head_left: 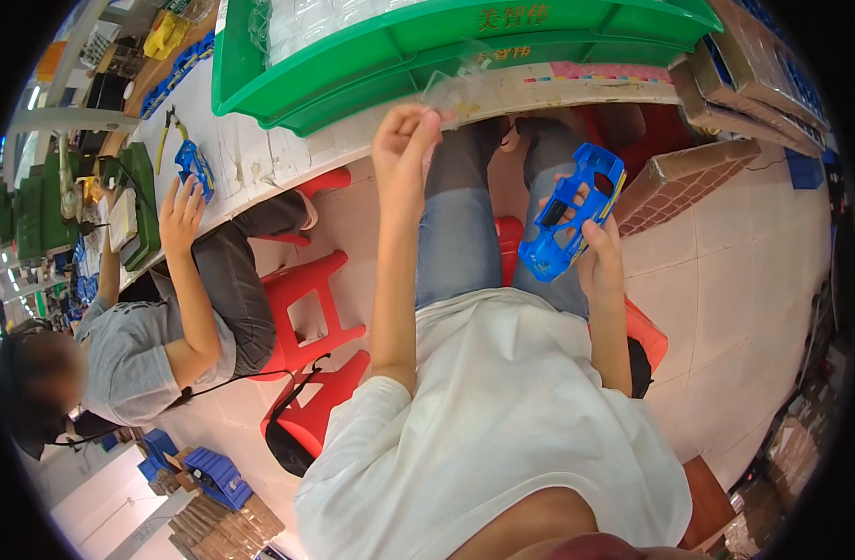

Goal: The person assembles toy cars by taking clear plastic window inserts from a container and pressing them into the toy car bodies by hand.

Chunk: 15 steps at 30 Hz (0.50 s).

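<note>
My right hand (597, 245) grips a blue toy car body shell (555, 241), held tilted above my right thigh, with window openings through which some fingers show. Raised near the table's front edge, my left hand (408, 140) pinches a clear thin plastic piece (453, 93) between thumb and fingers. The piece is see-through, so its exact outline is hard to make out. Just beyond it stands a green plastic crate (353, 82) filled with clear plastic parts (320, 21).
A co-worker's hand (180, 215) is beside another blue car shell (194, 168) and yellow-handled pliers (169, 131) at the left. Red stools (306, 303) stand between us. Cardboard boxes (693, 182) are at the right. The white table (259, 173) runs along the front.
</note>
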Available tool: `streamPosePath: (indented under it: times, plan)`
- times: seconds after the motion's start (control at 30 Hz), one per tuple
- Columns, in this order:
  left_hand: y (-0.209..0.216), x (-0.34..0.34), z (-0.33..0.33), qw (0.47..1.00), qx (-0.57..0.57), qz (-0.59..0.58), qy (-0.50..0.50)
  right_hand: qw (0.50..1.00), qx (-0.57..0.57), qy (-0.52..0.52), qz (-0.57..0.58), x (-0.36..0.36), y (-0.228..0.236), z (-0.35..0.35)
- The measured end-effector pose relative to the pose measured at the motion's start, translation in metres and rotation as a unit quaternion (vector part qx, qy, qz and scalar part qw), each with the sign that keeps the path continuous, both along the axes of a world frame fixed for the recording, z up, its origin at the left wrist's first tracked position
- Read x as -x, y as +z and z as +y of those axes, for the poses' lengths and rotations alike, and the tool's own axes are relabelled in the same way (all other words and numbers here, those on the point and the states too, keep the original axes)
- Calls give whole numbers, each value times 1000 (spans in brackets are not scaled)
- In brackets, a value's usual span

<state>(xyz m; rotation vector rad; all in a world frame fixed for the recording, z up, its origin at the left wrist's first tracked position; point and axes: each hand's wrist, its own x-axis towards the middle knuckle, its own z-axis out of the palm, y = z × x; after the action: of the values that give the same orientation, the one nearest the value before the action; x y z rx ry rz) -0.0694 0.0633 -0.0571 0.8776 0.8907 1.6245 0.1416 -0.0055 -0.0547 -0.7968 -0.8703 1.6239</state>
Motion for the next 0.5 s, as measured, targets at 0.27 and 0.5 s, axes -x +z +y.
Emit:
streamPosePath:
  times: [0.27, 0.5]
  plan:
    - [-19, -7, -11, 995, 14, -85, -40, 1000, 24, -4, 5, -4, -3, -4]
    - [0, -31, -43, 985, -39, -116, -119, 998, -38, 8, 49, -9, 14, 2]
